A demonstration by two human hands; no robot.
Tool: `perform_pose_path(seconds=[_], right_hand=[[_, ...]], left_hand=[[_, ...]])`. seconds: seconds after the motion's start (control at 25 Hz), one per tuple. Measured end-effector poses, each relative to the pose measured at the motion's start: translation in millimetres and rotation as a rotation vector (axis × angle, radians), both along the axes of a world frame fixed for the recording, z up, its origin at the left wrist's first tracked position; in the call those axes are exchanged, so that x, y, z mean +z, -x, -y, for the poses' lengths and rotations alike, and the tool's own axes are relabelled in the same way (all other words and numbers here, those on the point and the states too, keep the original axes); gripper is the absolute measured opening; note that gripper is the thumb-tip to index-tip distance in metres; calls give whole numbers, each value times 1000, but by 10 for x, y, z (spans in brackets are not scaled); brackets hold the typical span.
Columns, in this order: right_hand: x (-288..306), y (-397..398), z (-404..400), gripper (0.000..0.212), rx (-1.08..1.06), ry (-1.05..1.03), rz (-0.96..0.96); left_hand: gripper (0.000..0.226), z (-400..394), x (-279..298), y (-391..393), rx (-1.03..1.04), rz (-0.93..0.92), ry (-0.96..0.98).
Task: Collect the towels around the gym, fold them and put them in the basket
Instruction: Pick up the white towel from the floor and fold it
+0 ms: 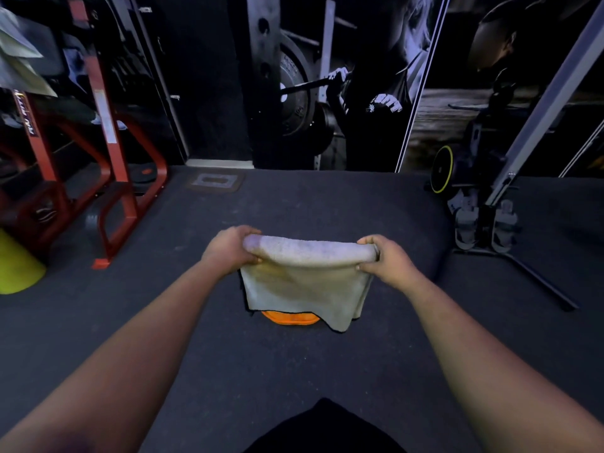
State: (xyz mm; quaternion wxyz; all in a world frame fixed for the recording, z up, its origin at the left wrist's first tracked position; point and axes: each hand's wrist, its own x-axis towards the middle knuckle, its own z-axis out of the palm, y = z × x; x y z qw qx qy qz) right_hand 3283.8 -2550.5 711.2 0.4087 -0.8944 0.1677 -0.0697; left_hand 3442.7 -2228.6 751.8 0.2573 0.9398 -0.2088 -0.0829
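Both forearms reach toward twelve o'clock, the left hand (230, 248) and right hand (385, 258) each pinching an upper corner of the white towel (304, 282) hanging over an orange item (289, 318); folding is underway, apparently needing another halving.

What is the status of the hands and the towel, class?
Left hand and right hand each grip an end of the pale cream terry towel. Towel hangs doubled over, above an orange object on the floor. Nothing blocking.
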Motion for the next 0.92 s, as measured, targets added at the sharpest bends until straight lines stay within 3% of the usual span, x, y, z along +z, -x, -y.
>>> perform_pose_path(seconds=[0.08,0.16,0.24,0.32,0.4,0.52,0.64,0.68,0.84,0.92], right_hand=[[22,-38,18,32,-34,191,17],[58,-43,76,23,-74,242,104],[106,-27,179,20,-140,94,272],[218,21,203,25,-145,-367,432],[173,16,175,37,-17,-788,411],[-93,-49,-41,29,-1,-728,146],[-271,-287,-227,11,-152,-846,190],[-318,-374,-225,12,-187,-845,178],[-654,-802,-106,20,-177,-722,32],[-851,-1074,-133,19,-194,-749,15]], left_hand=[[46,77,52,63,56,65,-185],[40,53,21,12,57,83,-134],[39,0,8,31,37,-68,273],[37,26,70,132,51,-309,732],[43,152,269,146,69,-357,964],[64,261,354,38,113,-391,1140],[101,70,-281,-29,221,-566,948],[101,7,-550,20,226,-634,849],[51,23,-1175,-288,380,-675,821],[49,45,-1300,-674,443,-657,825]])
